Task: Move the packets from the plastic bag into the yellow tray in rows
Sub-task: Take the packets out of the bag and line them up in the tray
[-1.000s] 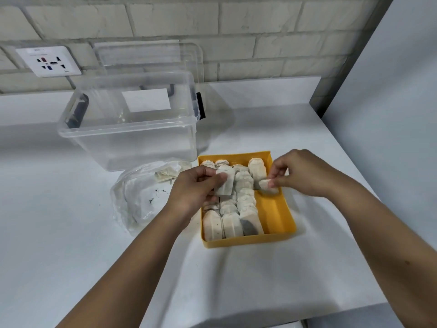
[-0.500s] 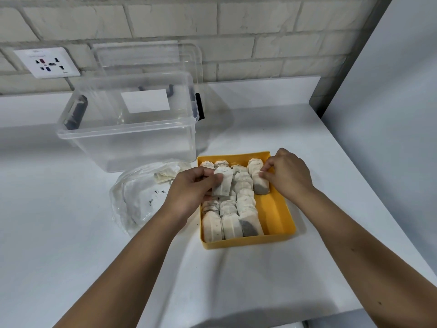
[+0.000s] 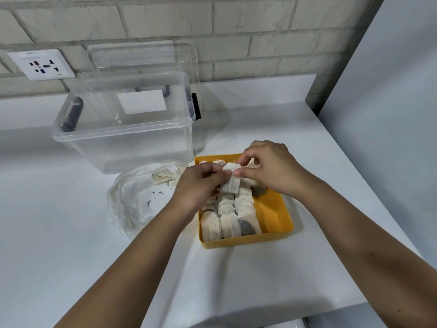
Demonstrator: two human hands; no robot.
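A yellow tray [image 3: 275, 215] sits on the white counter, holding rows of pale tea-bag packets [image 3: 227, 223] on its left side. A clear plastic bag [image 3: 132, 200] lies left of the tray with a few packets [image 3: 162, 178] at its far end. My left hand [image 3: 198, 185] and my right hand [image 3: 269, 169] meet above the tray's far half, both pinching one packet [image 3: 231, 181] held upright between them. The right side of the tray floor is bare.
A clear plastic storage box [image 3: 123, 131] stands behind the bag, its lid [image 3: 146, 58] leaning against the brick wall. A wall socket [image 3: 42, 65] is at the far left. A grey panel [image 3: 383, 114] rises along the counter's right edge.
My right hand put its packet down in the tray's third row, then moved left to grasp the packet held by my left hand. The left hand stayed almost still.
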